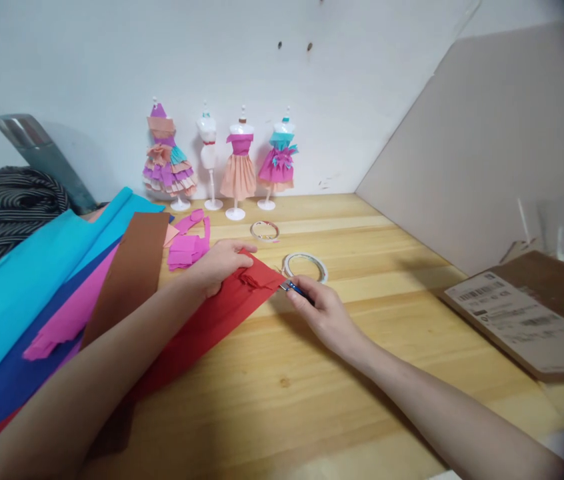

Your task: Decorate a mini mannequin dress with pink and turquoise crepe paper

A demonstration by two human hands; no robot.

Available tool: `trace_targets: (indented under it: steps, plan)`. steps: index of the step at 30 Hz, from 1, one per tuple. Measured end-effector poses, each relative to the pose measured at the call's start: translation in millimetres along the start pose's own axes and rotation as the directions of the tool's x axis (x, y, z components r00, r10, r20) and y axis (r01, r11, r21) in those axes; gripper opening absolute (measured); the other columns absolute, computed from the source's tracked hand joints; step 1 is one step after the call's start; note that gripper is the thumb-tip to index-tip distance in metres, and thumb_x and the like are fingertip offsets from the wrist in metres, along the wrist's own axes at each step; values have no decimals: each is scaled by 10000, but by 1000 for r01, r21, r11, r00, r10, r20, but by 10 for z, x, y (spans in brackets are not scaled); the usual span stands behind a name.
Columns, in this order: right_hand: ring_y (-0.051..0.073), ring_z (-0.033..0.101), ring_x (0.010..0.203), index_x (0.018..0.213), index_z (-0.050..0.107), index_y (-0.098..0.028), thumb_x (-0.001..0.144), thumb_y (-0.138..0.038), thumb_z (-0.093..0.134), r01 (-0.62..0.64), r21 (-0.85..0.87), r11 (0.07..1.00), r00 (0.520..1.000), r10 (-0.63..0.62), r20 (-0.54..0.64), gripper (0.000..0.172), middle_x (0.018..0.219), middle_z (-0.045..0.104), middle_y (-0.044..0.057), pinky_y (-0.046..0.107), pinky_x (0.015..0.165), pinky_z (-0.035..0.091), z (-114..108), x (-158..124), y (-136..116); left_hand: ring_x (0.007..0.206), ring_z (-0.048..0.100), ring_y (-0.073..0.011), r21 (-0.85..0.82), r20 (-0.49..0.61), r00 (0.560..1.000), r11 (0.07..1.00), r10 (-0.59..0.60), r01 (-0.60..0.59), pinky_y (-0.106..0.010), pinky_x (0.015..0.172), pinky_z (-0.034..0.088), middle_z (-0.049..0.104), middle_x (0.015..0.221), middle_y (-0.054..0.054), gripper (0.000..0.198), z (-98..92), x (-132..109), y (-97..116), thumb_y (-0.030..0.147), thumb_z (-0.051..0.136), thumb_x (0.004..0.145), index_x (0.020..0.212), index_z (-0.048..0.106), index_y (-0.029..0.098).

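Note:
Red crepe paper [212, 327] stretches across the table's middle, its narrow far end raised and slightly crumpled. My left hand [225, 265] is closed on that end, thumb on top. From the right, my right hand [325, 310] grips small blue-handled scissors [292, 287]; their metal tips touch the paper's right corner. Most of the handle is hidden by my fingers. Just beyond lies a roll of white tape [307, 267], with a thinner tape roll [265, 231] farther back. Cut pink paper pieces [188, 250] rest left of my left hand.
Dress forms in paper dresses [238, 170] line the back wall, one [209, 153] nearly bare. Blue [27, 267], pink and brown crepe paper [129, 273] covers the left side. Striped cloth [9, 207] and a bottle [45, 157] stand behind it. A labelled cardboard box [537, 313] sits right.

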State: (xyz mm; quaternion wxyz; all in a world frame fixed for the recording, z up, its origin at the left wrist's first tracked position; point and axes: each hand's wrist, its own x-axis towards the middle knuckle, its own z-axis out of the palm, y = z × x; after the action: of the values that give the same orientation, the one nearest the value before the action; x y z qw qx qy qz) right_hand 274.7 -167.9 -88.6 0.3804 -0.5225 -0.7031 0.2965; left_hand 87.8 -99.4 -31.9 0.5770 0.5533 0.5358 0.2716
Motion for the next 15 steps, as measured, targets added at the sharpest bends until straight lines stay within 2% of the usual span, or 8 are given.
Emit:
trace_targets:
  steps: [4, 9, 15]
  plan:
    - [152, 473, 645, 818, 574, -159, 860, -333, 430, 17, -36, 999, 999, -16, 33, 229, 719, 580, 27, 274, 625, 380, -74, 35, -26, 835, 628, -166, 79, -32, 999, 996, 43, -40, -250, 759, 476, 680, 973, -75, 446, 11, -25, 27, 101, 549, 690, 1132, 610, 113]
    - [137, 451, 596, 792, 574, -152, 867, -330, 409, 66, -96, 993, 996, -59, 72, 254, 653, 542, 9, 253, 579, 357, -111, 48, -52, 786, 619, -153, 56, 6, 998, 997, 55, -55, -250, 745, 475, 677, 841, -55, 465, 35, -48, 55, 80, 535, 705, 1167, 585, 99]
    - [122, 412, 557, 731, 553, -169, 875, -325, 415, 73, -118, 990, 993, -61, 97, 253, 598, 488, -12, 242, 547, 316, -143, 55, -64, 769, 616, -139, 16, 16, 999, 999, 42, -42, -243, 738, 480, 678, 832, -52, 448, 36, -59, 65, 57, 526, 711, 1151, 587, 118]
